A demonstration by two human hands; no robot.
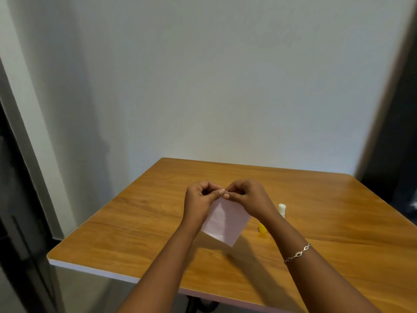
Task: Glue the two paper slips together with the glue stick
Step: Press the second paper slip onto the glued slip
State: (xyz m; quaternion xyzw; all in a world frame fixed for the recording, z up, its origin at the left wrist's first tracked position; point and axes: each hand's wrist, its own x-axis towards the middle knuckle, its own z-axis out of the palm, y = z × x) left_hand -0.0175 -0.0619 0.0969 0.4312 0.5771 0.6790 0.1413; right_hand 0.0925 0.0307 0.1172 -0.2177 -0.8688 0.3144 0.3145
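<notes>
Paper slips (223, 222) hang as what looks like one pale sheet, lifted off the wooden table (135, 222) and held at their top edge; we cannot tell whether both layers are there or already stuck. On the left, our left hand (200, 197) has its fingers curled in, thumb and fingertips pinching that top edge. Just beside it, nearly touching, our right hand (247, 195) pinches the same edge the same way. With both grips crowded at one spot, we judge the lower corners free to swing, so the layers could slide out of line or crease if we press unevenly. Further right, the glue stick (282, 208) sits on the table, partly hidden behind our right forearm; lowering that arm carelessly could knock it and send it rolling away.
</notes>
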